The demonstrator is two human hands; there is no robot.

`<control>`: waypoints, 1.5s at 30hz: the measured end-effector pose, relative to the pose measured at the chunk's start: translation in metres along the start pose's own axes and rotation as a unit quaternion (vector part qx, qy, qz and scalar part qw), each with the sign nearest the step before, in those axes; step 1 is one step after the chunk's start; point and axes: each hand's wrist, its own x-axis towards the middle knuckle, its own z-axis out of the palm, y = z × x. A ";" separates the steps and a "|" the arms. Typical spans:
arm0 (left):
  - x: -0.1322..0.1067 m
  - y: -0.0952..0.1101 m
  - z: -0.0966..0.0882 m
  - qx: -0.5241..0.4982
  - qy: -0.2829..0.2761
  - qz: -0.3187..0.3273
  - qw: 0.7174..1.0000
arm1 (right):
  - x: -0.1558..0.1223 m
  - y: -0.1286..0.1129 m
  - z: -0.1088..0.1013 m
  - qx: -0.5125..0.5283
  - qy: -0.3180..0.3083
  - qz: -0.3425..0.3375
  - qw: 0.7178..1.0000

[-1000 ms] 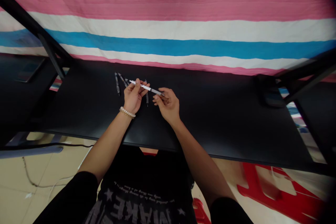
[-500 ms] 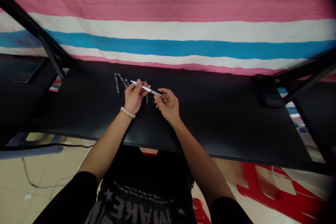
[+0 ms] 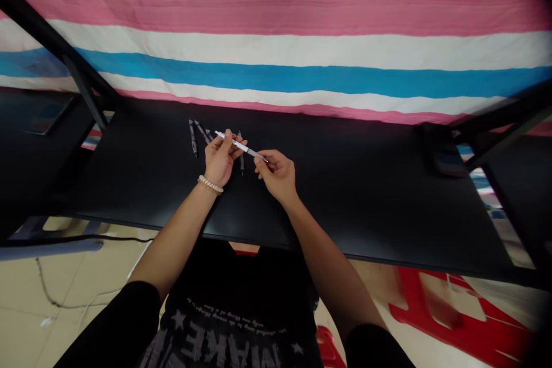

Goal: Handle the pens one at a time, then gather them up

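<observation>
A white pen [image 3: 244, 148] is held level above the black table [image 3: 353, 195], slanting from upper left to lower right. My left hand [image 3: 219, 160], with a bead bracelet at the wrist, is closed round the pen's left part. My right hand [image 3: 278, 175] pinches the pen's right tip with its fingers curled in. Several dark pens [image 3: 195, 133] lie on the table just behind my left hand, and another dark pen [image 3: 241, 164] lies between my two hands.
A striped pink, white and blue cloth [image 3: 302, 40] hangs behind the table. Black frame bars [image 3: 64, 57] run along both sides. A dark object [image 3: 444, 152] sits at the table's right end. A red plastic stool [image 3: 457, 316] stands on the floor at lower right.
My right hand has slid a little left and curled tighter on the pen's tip. My left hand and the pen have hardly shifted.
</observation>
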 end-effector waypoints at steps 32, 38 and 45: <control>-0.004 0.006 0.003 -0.026 -0.089 -0.044 0.995 | -0.003 -0.006 -0.003 -0.044 -0.040 -0.027 0.998; -0.010 0.023 0.004 -0.060 -0.083 -0.140 0.985 | -0.003 -0.004 -0.002 -0.057 -0.049 -0.035 0.997; -0.015 0.030 0.003 -0.133 -0.105 -0.191 0.967 | -0.003 -0.006 -0.003 -0.077 -0.042 -0.037 0.996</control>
